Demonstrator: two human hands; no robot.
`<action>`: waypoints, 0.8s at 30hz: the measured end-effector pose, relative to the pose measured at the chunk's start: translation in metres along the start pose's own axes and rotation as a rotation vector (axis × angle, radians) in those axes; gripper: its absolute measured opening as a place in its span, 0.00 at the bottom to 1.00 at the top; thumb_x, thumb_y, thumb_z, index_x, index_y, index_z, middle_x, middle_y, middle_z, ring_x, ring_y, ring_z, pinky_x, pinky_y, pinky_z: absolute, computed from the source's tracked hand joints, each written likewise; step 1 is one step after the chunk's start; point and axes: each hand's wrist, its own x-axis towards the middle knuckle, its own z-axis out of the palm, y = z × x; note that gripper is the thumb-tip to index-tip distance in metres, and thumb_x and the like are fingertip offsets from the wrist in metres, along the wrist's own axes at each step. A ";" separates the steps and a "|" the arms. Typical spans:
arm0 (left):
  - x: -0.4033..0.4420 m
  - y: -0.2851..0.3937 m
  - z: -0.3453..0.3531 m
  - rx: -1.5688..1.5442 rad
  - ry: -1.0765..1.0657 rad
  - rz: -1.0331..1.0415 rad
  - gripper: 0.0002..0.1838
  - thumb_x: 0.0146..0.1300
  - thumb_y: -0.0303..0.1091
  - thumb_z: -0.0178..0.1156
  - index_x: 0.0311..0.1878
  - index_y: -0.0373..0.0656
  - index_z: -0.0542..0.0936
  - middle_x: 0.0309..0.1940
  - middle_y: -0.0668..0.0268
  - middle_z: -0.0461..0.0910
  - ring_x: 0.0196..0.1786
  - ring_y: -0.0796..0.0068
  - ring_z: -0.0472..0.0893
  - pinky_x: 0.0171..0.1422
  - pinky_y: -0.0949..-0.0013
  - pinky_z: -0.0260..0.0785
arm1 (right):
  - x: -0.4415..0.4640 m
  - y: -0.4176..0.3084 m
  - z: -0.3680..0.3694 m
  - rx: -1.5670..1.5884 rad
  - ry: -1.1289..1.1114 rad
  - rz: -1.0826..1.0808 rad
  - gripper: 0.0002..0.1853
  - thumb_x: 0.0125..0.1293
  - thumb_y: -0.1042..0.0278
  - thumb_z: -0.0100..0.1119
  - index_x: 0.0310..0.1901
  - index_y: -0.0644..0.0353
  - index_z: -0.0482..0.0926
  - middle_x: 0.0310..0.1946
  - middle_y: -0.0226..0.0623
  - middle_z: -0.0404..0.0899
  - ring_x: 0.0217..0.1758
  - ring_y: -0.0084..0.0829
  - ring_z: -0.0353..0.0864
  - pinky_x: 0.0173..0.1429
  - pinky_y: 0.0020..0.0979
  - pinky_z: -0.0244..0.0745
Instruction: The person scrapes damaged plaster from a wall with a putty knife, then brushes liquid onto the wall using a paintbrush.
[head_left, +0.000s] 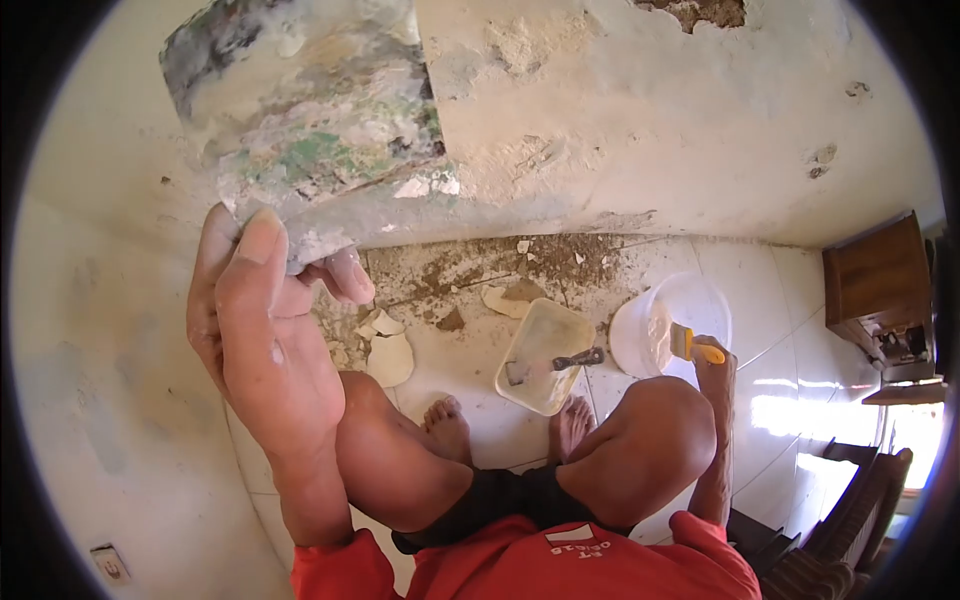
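My left hand [275, 345] is raised in front of the wall, its thumb and fingers closed on the lower edge of a flat plate [310, 95]. White, grey and green smears cover the plate. At the right, my right hand [716, 372] grips a yellow-handled flat tool [708, 351] at the white bucket [630, 335]. The tool's head is over the bucket; its exact kind is unclear. Pale material shows inside the bucket. Left of the bucket, a scraper [575, 360] with a dark handle lies across a shallow plastic tray [510, 398].
Ahead is a patchy wall [700, 130] with a broken patch [700, 12] at the top. Crumbled debris [450, 265] and pale flakes [390, 358] lie along its foot. Wooden furniture [875, 275] stands at the right, with a dark chair [840, 520] below. A wall socket [110, 564] is at lower left.
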 end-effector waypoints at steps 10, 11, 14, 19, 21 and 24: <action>-0.004 0.006 0.008 0.012 -0.023 -0.064 0.11 0.66 0.34 0.51 0.40 0.33 0.74 0.32 0.59 0.78 0.26 0.69 0.73 0.34 0.69 0.64 | -0.021 -0.008 -0.020 0.162 0.021 0.000 0.10 0.62 0.71 0.59 0.44 0.63 0.82 0.30 0.32 0.80 0.29 0.19 0.74 0.33 0.24 0.71; -0.005 0.007 0.010 0.016 -0.029 -0.070 0.11 0.66 0.34 0.51 0.40 0.33 0.74 0.32 0.59 0.78 0.26 0.69 0.73 0.34 0.69 0.64 | -0.026 -0.002 -0.020 0.164 0.020 0.009 0.10 0.62 0.71 0.59 0.44 0.63 0.82 0.30 0.32 0.80 0.29 0.19 0.74 0.33 0.24 0.71; -0.006 0.010 0.015 0.013 0.037 -0.074 0.10 0.66 0.33 0.52 0.37 0.34 0.73 0.29 0.59 0.77 0.25 0.70 0.73 0.34 0.69 0.64 | -0.022 -0.006 -0.023 0.094 0.079 0.060 0.11 0.63 0.67 0.59 0.43 0.64 0.82 0.32 0.33 0.82 0.31 0.21 0.78 0.34 0.25 0.74; -0.007 0.007 0.005 0.019 -0.021 -0.086 0.10 0.67 0.33 0.51 0.33 0.35 0.72 0.27 0.59 0.75 0.25 0.71 0.73 0.34 0.69 0.65 | -0.017 -0.013 -0.033 0.397 0.156 0.214 0.16 0.63 0.63 0.60 0.47 0.64 0.79 0.39 0.37 0.82 0.41 0.31 0.85 0.37 0.27 0.77; -0.009 0.009 0.007 0.019 -0.023 -0.084 0.10 0.67 0.32 0.51 0.33 0.35 0.72 0.27 0.59 0.75 0.25 0.71 0.73 0.34 0.69 0.64 | -0.022 -0.039 -0.032 0.634 0.281 0.102 0.20 0.62 0.63 0.62 0.52 0.66 0.76 0.46 0.41 0.80 0.45 0.36 0.85 0.38 0.28 0.78; -0.007 0.011 0.015 0.005 -0.017 -0.068 0.10 0.67 0.32 0.51 0.34 0.34 0.72 0.26 0.59 0.75 0.25 0.71 0.73 0.33 0.70 0.64 | 0.003 -0.064 0.004 0.792 0.137 -0.155 0.20 0.64 0.64 0.62 0.53 0.68 0.77 0.48 0.43 0.79 0.47 0.34 0.83 0.42 0.30 0.79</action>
